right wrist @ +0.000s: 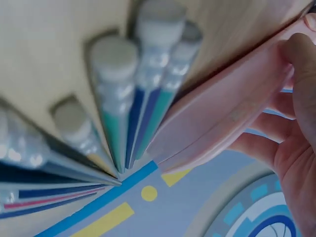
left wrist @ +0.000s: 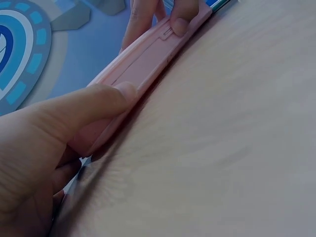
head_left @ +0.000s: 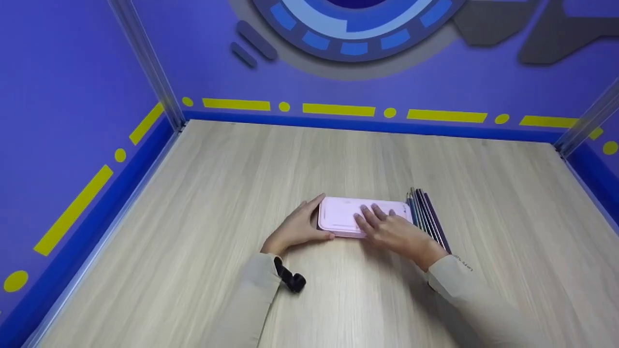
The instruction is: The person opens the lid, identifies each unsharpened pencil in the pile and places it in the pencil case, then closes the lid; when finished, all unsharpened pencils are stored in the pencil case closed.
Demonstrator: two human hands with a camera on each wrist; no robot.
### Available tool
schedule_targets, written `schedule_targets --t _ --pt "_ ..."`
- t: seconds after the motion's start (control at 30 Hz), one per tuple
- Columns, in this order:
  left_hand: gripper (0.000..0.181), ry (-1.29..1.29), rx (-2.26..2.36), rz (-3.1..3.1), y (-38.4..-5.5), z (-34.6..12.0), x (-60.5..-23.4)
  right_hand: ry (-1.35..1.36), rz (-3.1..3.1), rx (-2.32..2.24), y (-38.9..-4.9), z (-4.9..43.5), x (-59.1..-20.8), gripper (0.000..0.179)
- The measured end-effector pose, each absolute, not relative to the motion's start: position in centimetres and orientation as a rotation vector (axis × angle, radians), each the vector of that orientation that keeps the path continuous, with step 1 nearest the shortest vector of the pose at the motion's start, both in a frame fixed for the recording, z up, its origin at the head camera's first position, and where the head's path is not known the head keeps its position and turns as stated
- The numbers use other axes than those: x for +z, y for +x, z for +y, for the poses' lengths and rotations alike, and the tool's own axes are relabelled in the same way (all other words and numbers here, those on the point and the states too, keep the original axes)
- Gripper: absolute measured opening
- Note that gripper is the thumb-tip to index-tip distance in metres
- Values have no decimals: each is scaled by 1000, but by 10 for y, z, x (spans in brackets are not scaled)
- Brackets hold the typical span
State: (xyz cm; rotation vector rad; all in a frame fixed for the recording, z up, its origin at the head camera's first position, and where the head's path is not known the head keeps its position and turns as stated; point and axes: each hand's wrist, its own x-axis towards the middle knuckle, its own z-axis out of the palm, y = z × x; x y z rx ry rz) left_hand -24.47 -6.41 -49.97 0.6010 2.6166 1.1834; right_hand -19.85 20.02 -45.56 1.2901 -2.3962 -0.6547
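Observation:
A pink pencil case (head_left: 338,212), its lid down, lies flat on the table. My left hand (head_left: 297,224) grips its left end, with the thumb along the near side and the fingers round the end. Over the right half of the lid, the fingers of my right hand (head_left: 396,234) are spread. In the left wrist view, the right thumb touches the front side beside a small catch (left wrist: 166,35). Several pencils (head_left: 428,220) lie side by side at the case's right end. Their eraser ends (right wrist: 116,57) show close up in the right wrist view.
The wooden table (head_left: 232,164) is bounded by blue-purple panels (head_left: 208,72) at the back and sides, with metal posts (head_left: 150,63) in the corners. A black strap (head_left: 292,281) hangs at the left cuff. The pencils lie beside the right forearm.

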Motion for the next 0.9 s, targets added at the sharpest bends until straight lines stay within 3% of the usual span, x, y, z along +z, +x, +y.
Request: schedule_targets --t 0.9 --pt "103 576 1241 2596 -244 -63 -495 1297 -2180 -805 -205 203 -468 43"
